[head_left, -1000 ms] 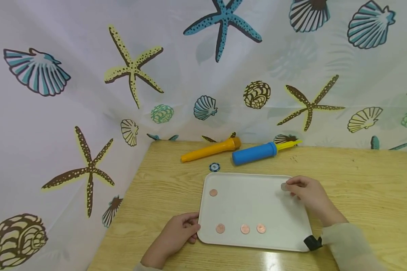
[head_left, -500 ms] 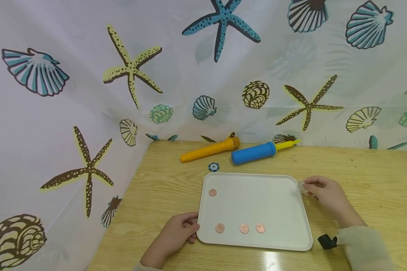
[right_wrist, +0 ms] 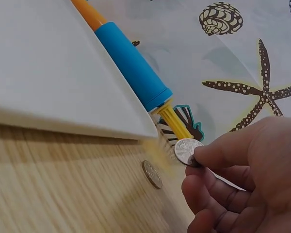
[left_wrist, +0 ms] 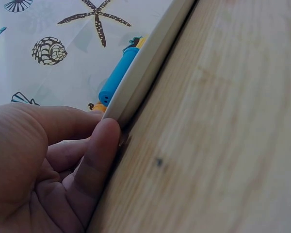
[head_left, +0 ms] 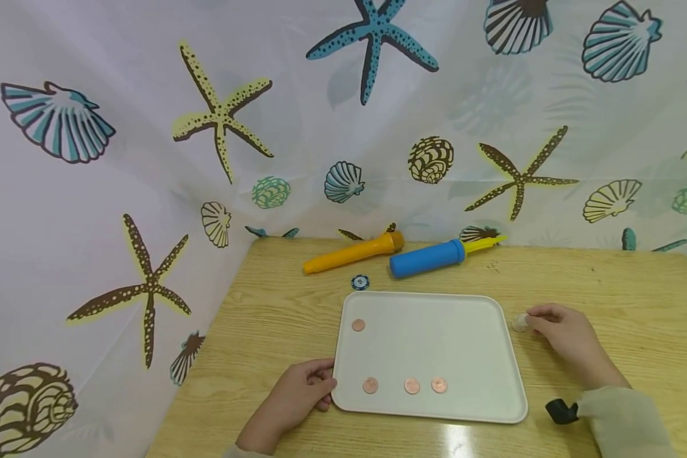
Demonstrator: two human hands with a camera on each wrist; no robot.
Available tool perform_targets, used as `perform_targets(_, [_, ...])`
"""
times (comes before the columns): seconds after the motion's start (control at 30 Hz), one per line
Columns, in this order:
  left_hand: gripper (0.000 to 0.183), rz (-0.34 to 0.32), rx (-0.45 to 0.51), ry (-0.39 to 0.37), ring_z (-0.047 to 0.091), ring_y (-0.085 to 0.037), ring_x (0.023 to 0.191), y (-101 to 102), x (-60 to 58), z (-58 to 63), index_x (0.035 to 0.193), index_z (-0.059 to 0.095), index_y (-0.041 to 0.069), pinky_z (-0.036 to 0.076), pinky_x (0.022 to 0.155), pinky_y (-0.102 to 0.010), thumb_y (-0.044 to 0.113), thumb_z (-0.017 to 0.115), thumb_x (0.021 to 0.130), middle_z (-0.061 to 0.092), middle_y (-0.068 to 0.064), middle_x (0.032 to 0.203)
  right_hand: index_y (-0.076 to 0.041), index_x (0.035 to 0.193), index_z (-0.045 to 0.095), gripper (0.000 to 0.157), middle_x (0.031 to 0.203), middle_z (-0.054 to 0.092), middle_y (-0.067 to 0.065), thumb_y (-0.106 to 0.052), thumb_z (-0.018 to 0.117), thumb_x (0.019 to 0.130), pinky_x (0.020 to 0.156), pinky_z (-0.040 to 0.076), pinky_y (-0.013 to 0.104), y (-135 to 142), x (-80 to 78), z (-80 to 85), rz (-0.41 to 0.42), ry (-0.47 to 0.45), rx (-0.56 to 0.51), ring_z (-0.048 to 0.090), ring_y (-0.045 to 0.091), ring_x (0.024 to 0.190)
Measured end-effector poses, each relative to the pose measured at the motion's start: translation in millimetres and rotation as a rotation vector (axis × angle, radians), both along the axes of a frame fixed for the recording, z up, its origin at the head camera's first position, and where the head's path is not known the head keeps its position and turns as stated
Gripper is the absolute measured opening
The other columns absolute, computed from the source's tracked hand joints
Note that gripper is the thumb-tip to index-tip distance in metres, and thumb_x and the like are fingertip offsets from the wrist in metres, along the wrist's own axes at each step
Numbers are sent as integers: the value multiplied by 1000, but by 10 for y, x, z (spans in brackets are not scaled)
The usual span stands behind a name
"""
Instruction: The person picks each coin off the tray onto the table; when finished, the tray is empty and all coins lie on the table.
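A white tray [head_left: 429,343] lies on the wooden table. Several copper coins are on it: one copper coin [head_left: 358,325] at the far left, the others in a row along the near side. My left hand [head_left: 298,394] pinches the tray's left edge between thumb and fingers. Off the tray's right side, my right hand [head_left: 569,337] pinches a silver coin [right_wrist: 188,151] between thumb and fingertips. Below it, a second coin [right_wrist: 152,174] lies on the table near the tray's edge. In the head view the two coins overlap and are hard to tell apart.
Behind the tray lie an orange microphone-shaped thing [head_left: 355,252], a blue pump with a yellow nozzle [head_left: 426,258] and a blue-and-white poker chip [head_left: 360,282]. A white curtain with shells and starfish [head_left: 298,127] hangs at the back and left. A black wrist camera [head_left: 561,411] sits by the right sleeve.
My right hand has moved right with the silver coin, from over the tray's far right corner to beside the tray. The left hand and the copper coins have stayed in place.
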State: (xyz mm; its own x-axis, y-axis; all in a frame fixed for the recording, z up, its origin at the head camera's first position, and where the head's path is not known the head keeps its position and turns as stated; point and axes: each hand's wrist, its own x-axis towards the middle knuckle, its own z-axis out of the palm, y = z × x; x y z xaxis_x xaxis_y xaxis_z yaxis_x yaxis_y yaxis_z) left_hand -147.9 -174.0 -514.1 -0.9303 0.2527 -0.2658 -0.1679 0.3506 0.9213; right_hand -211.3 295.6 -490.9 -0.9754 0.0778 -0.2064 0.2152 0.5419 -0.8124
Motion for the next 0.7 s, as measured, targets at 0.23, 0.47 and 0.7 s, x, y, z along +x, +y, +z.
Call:
perform_targets(0.23, [50, 5, 0, -5, 64, -15, 74, 0, 3, 1, 140, 50, -12, 62, 64, -29, 11, 65, 98, 62, -10, 98, 3, 125, 63, 41, 119, 64, 22, -30, 57, 103, 70, 55, 25, 59, 31, -19, -9, 16, 118, 64, 21, 91])
perform_targets(0.47, [51, 7, -10, -11, 64, -16, 74, -11, -10, -42, 141, 50, -10, 62, 64, -29, 13, 66, 98, 62, -10, 99, 4, 121, 66, 40, 117, 66, 23, -31, 58, 102, 81, 53, 39, 127, 18, -61, -6, 29, 179, 60, 31, 101])
perform_targets(0.7, [51, 6, -7, -9, 64, -15, 74, -15, -9, -49, 141, 50, -11, 62, 65, -29, 13, 66, 98, 62, -10, 99, 5, 121, 66, 44, 118, 65, 26, -34, 57, 103, 89, 51, 53, 189, -4, -124, -18, 39, 232, 58, 41, 108])
